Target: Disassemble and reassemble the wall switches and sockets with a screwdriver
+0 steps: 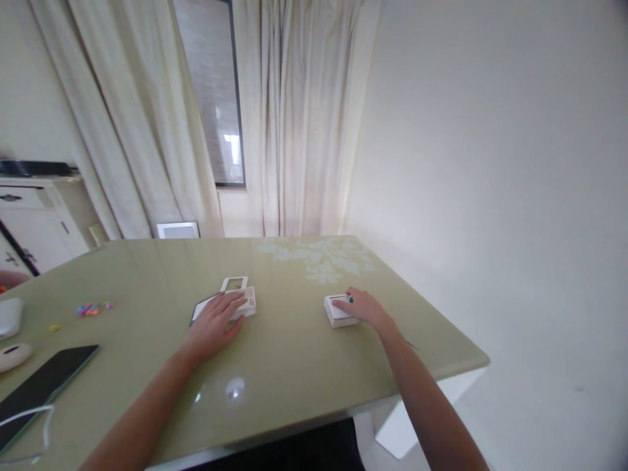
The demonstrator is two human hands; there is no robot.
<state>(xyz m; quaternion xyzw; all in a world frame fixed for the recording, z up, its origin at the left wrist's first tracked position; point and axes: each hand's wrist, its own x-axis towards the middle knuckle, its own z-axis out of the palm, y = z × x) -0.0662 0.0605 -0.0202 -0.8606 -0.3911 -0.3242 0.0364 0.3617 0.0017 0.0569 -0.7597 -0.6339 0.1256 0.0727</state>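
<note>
My left hand [214, 327] lies with outstretched fingers over a shallow white box [250, 301]. Part of that box is hidden under the fingers. A flat white piece with a dark edge [200, 309] sticks out to the left of the hand. Just behind the box is a white frame-like piece [234, 283] with a cut-out middle. Further right, my right hand [367, 307] grips a small white box [338, 318], the thumb across its top. A tiny dark green spot [350, 299] shows by the fingers; what it is I cannot tell.
On the table [289, 366] at left lie a dark tablet or large phone [49, 379], a white cable [46, 425], a rounded white object [14, 356], a white case [10, 317] and small colourful pieces [89, 310]. A wall [490, 196] borders the right side.
</note>
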